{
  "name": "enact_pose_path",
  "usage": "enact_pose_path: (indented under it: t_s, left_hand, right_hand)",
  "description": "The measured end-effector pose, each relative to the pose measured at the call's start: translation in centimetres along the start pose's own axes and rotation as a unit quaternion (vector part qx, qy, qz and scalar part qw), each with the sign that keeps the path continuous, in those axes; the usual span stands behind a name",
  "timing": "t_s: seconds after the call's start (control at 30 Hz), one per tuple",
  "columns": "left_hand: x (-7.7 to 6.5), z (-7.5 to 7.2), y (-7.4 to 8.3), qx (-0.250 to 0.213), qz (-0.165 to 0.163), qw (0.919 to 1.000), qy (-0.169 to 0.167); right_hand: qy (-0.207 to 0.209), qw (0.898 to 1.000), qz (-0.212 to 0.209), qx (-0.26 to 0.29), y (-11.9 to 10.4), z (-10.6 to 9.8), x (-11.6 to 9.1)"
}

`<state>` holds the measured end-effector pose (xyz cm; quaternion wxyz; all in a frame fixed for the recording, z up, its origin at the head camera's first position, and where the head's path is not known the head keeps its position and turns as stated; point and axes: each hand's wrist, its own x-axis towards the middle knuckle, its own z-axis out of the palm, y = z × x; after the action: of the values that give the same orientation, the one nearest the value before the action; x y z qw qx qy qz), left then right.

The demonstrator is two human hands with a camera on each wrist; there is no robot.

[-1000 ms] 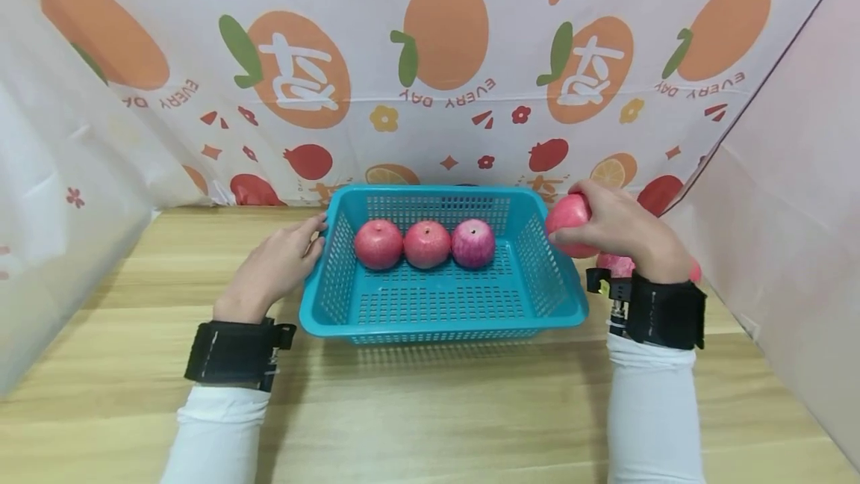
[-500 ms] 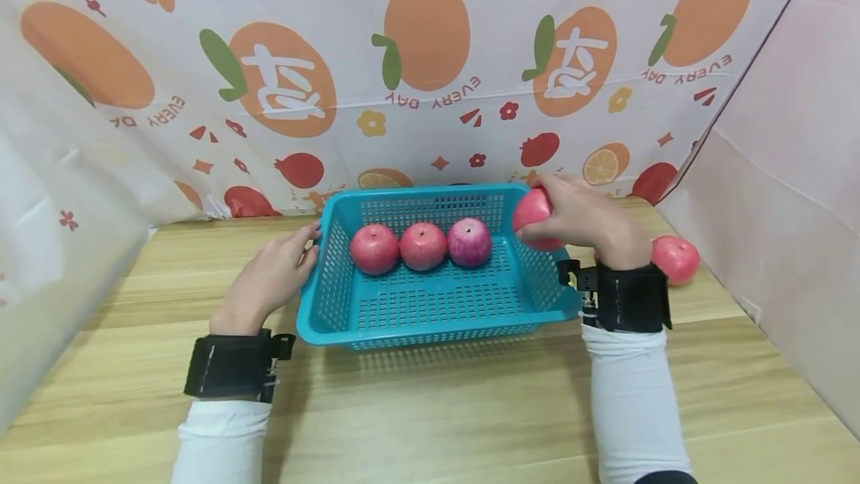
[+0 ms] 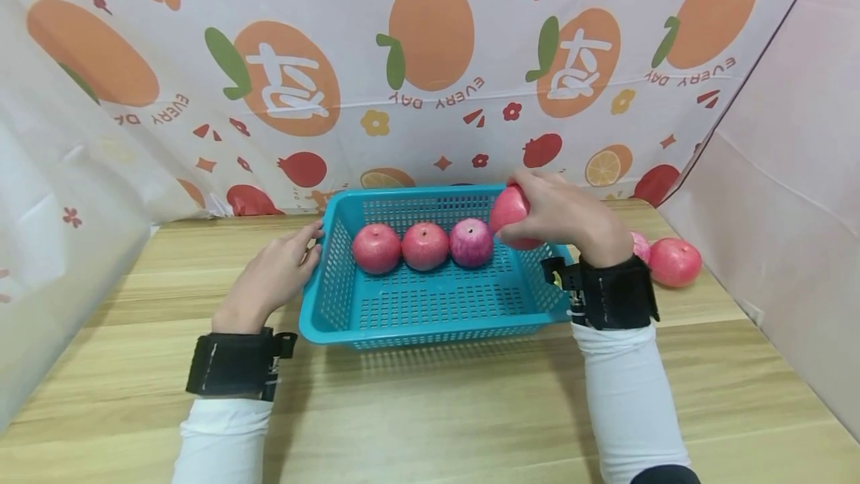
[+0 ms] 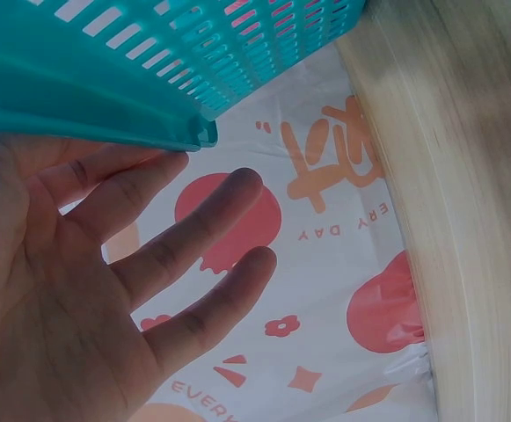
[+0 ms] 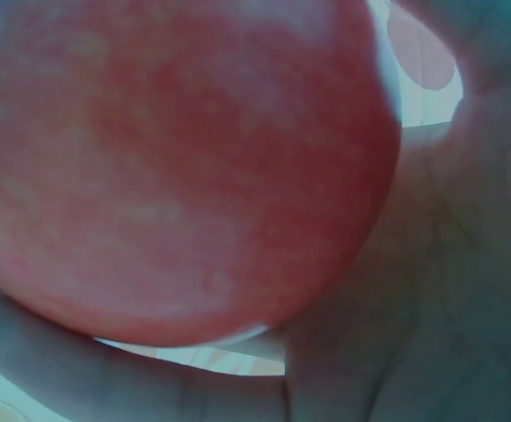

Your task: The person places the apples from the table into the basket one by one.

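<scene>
A teal plastic basket (image 3: pixel 430 331) with slotted walls stands on the table. Three apples sit in a row in it: a red apple (image 3: pixel 376 249), a second red apple (image 3: pixel 425 246) and a purplish striped apple (image 3: pixel 472 243). My right hand (image 3: pixel 561 216) grips a red apple (image 3: pixel 509 216) over the basket's right part, beside the striped one; that held apple (image 5: pixel 185 167) fills much of the right wrist view. At the basket's left rim rests my left hand (image 3: pixel 272 275). The left wrist view shows that hand's fingers (image 4: pixel 207 220) spread and fairly straight, some touching under the rim (image 4: pixel 88 136).
Right of the basket lie a red apple (image 3: pixel 675 261) and a pink apple (image 3: pixel 640 245) partly behind the right wrist. A fruit-printed cloth (image 3: pixel 430 118) hangs right behind the basket, and a pale wall (image 3: pixel 793 193) bounds the right side. Wooden tabletop (image 3: pixel 430 409) stretches in front.
The right hand has carried its apple leftward from the basket's right rim to over its inside. Apples at the right have come into view from behind the arm. The left hand stays at the rim.
</scene>
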<state>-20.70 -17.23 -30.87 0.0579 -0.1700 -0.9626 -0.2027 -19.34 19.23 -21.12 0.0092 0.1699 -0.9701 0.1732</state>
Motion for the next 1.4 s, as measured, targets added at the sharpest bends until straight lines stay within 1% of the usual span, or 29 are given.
enact_pose_path:
  t_s: [0.17, 0.43, 0.7, 0.87, 1.0, 1.27, 1.4]
  left_hand:
    - [0.0, 0.0, 0.0, -0.002, 0.003, 1.0000, 0.004]
    - [-0.1, 0.1, -0.1, -0.004, 0.002, 1.0000, 0.004]
    - [-0.1, 0.1, -0.1, -0.006, 0.003, 1.0000, 0.005]
    - [-0.1, 0.1, -0.2, -0.010, 0.003, 0.9999, 0.005]
    - [-0.1, 0.1, -0.2, -0.008, 0.004, 0.9999, 0.004]
    - [-0.1, 0.0, -0.1, -0.005, 0.006, 1.0000, 0.004]
    - [-0.1, 0.0, -0.2, -0.007, 0.005, 1.0000, 0.003]
  right_hand:
    - [-0.009, 1.000, -0.011, 0.001, -0.6, 0.2, 0.3]
    - [-0.019, 0.998, -0.048, 0.020, -1.5, 0.7, 0.9]
    - [-0.031, 0.998, -0.056, 0.008, -2.0, 1.3, 1.5]
    - [-0.037, 0.996, -0.083, 0.008, -2.5, 1.9, 2.0]
    - [-0.043, 0.994, -0.099, -0.007, -2.8, 2.2, 2.3]
    - [-0.030, 0.991, -0.129, -0.021, -3.3, 2.8, 2.6]
    - [-0.030, 0.989, -0.143, -0.030, -3.7, 3.0, 2.8]
